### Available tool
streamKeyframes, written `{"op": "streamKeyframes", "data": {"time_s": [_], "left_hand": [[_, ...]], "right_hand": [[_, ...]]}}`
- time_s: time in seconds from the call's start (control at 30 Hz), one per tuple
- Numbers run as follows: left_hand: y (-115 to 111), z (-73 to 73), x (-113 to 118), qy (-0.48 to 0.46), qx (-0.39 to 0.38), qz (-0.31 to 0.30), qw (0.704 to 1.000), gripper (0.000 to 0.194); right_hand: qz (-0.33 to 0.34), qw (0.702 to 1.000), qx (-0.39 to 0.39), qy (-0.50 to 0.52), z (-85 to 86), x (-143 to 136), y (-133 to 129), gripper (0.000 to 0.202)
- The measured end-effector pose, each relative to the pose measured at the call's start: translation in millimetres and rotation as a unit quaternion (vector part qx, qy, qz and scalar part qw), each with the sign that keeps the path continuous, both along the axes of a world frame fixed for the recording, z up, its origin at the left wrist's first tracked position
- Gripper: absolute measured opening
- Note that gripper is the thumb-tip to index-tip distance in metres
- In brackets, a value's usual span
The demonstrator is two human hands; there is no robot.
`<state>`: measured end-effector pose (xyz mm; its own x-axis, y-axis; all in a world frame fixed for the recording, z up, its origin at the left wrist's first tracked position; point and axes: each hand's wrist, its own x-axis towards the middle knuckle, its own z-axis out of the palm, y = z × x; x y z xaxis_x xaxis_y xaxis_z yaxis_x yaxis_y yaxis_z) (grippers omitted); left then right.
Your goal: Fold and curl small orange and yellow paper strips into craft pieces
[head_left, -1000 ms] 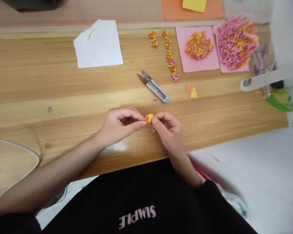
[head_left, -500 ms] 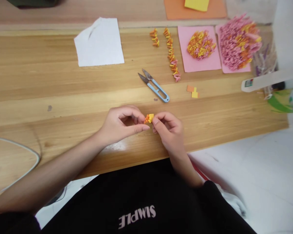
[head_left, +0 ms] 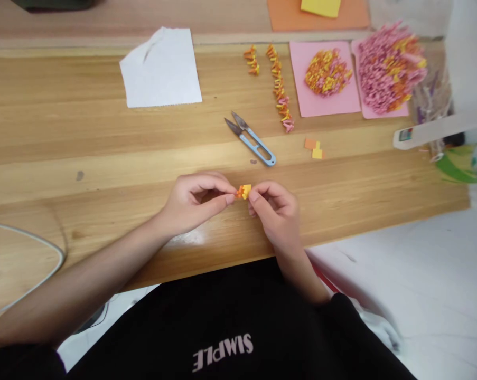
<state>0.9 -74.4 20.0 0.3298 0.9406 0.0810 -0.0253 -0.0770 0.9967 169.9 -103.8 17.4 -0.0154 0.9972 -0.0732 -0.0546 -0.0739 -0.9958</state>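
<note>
Between my two hands is a small yellow and orange piece (head_left: pixel 244 191), with a notched yellow part and knobbly orange bits, maybe cut paper or foam. My right hand (head_left: pixel 276 208) pinches its yellow end between thumb and forefinger. From the other side, the thumb and forefinger of my left hand (head_left: pixel 200 200) come together at the orange end; the fingertips cover part of it. Beyond my hands lies a pair of thread snips (head_left: pixel 256 143) with blue handles, blades apart. Small orange and yellow paper squares (head_left: pixel 316 153) lie to their right.
A row of small orange, yellow and pink curled pieces (head_left: pixel 278 87) runs beside a shorter row (head_left: pixel 251 60). Heaps of similar pieces (head_left: pixel 327 73) and pink-orange strips (head_left: pixel 386 71) rest on pink sheets. White paper (head_left: pixel 162 71) lies at upper left, a white cable (head_left: pixel 48 245) at left.
My left thumb has moved up and left, closing toward the forefinger at the orange end of the piece. My right hand holds nearly still.
</note>
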Motion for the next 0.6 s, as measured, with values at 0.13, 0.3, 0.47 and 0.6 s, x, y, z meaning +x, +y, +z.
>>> {"op": "streamKeyframes", "data": {"time_s": [0.13,0.3,0.47,0.6], "left_hand": [[0.4,0.9,0.7,-0.002,-0.006,0.002,1.0,0.006],[0.0,0.1,0.7,0.017,-0.014,0.008,1.0,0.003],[-0.3,-1.7,-0.3,0.014,-0.007,0.004,1.0,0.005],[0.3,-2.6,-0.3,0.013,-0.004,-0.006,1.0,0.01]], "right_hand": [[0.001,1.0,-0.002,0.006,0.3,-0.2,-0.3,0.012],[0.002,1.0,-0.011,-0.014,0.4,-0.1,-0.6,0.012],[0.004,1.0,-0.009,-0.018,-0.2,0.5,0.1,0.012],[0.002,1.0,-0.01,-0.016,0.0,0.6,-0.3,0.012]]}}
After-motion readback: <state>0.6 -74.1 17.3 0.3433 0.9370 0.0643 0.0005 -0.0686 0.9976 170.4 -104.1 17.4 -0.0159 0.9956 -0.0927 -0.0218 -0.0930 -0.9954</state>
